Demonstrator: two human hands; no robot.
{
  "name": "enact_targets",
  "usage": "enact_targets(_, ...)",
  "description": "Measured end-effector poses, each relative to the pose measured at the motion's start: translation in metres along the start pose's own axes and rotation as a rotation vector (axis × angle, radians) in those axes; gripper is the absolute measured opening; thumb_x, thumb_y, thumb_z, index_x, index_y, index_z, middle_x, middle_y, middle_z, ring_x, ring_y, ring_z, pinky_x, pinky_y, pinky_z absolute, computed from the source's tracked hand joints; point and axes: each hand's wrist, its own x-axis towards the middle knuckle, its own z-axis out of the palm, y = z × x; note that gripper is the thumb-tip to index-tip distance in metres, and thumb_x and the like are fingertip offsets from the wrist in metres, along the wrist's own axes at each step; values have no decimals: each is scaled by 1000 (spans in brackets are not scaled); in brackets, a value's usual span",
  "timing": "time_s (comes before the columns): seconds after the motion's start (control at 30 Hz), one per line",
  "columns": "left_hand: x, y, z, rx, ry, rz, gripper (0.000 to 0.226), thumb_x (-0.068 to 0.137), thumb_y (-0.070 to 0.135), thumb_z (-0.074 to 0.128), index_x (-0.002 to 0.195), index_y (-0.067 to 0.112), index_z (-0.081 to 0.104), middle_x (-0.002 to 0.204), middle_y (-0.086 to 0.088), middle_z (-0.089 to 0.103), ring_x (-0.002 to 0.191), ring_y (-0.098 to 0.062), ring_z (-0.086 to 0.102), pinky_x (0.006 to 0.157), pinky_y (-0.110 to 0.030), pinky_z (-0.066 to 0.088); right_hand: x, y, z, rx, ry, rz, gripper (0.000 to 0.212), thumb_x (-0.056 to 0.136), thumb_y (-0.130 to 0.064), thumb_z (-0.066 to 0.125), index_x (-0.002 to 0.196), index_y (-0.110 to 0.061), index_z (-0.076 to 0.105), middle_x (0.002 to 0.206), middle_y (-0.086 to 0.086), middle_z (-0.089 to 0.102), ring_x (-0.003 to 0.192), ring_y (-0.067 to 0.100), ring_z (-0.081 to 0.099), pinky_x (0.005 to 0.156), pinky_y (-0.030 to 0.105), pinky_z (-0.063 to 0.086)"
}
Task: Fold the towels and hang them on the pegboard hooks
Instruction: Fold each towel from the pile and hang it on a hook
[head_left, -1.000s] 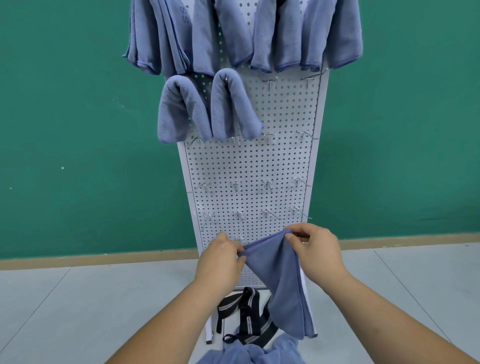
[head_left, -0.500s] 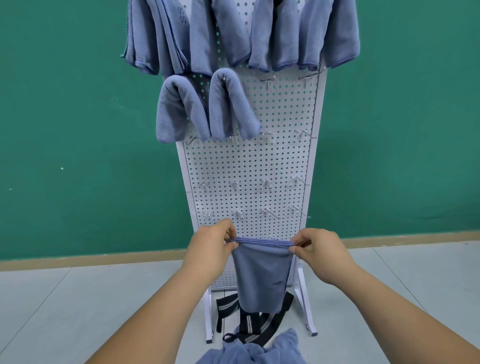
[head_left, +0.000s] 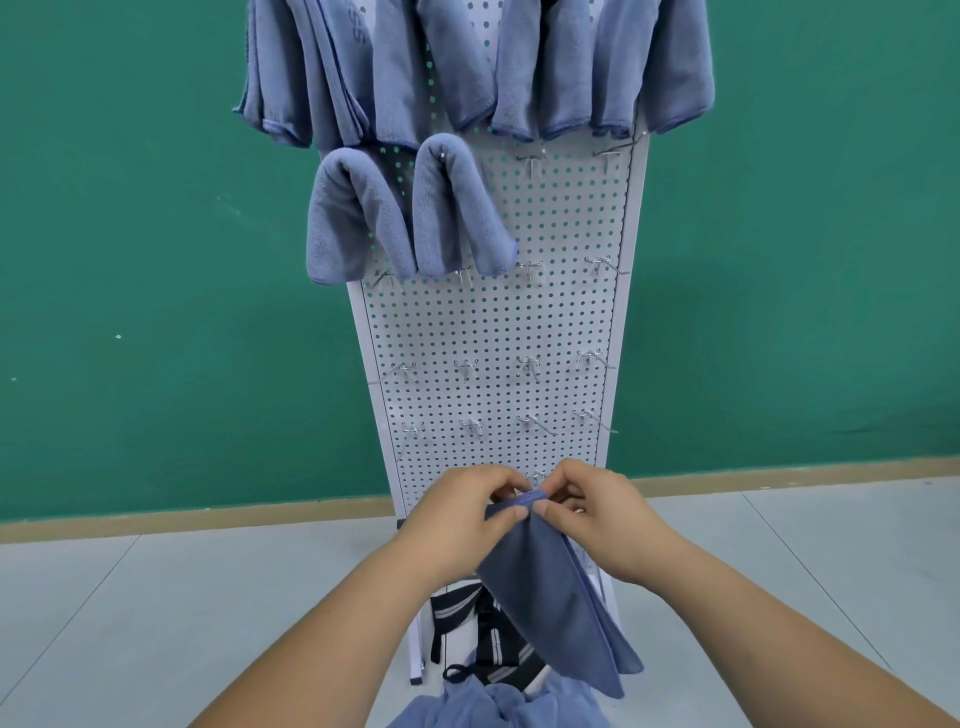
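Indoors, pegboard (head_left: 493, 322) stands on grey floor (head_left: 156, 623).

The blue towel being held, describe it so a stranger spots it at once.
Find the tall white perforated pegboard against the green wall. Low before it, left hand and right hand pinch the top edge of one blue cloth towel. Unlike the folded towels draped higher up, it dangles free.

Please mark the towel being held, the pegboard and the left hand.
held towel (head_left: 540, 587): head view, middle of the hanging cloth.
pegboard (head_left: 493, 322): head view, bare perforated panel.
left hand (head_left: 462, 514): head view, back of the hand.
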Motion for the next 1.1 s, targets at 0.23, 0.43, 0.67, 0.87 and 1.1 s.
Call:
enact_targets(0.23, 3, 8, -4, -60, 176, 142, 9, 100, 27, 63, 107, 31, 68, 103, 19, 62, 101, -2, 59, 92, -25, 48, -6, 14, -1, -71, -155, 20, 32, 80, -19, 81, 106, -29, 65, 94, -10, 76, 86, 10, 73, 78, 30, 60)
enact_targets(0.43, 2, 11, -23, -161, 340, 141, 14, 101, 20, 65, 109, 30, 70, 106, 20, 66, 106, -3, 62, 92, -15, 45, -7, 30, -6, -242, -208, 85, 27, 77, -24, 86, 82, -26, 60, 59, -16, 52, 52, 7, 43, 56, 23, 40)
enact_targets(0.67, 4, -13, -38, -382, 483, -110, 13, 104, 22, 63, 106, 34, 68, 100, 23, 71, 97, 1, 65, 82, -11, 48, -9, 50, -22, -619, -304, 181, 41, 73, -40, 86, 66, -18, 52, 62, -5, 48, 56, 13, 38, 53, 30, 32)
enact_targets(0.87, 8, -42, -39, -368, 519, -343, 7, 106, 28, 55, 104, 33, 60, 104, 12, 72, 97, -8, 65, 77, -28, 46, -5, 54, -54, -339, -117, 271, 28, 77, -39, 88, 78, -21, 65, 70, 0, 67, 61, 14, 51, 60, 30, 40)
enact_targets(1.1, 10, -38, -42, -589, 632, -468, 14, 106, 34, 55, 112, 24, 62, 98, 4, 69, 87, -13, 58, 74, -32, 44, -4, 26, -76, 538, 159, 309, 20, 103, -23, 66, 116, -9, 67, 109, 11, 78, 94, 21, 70, 89, 46, 56)
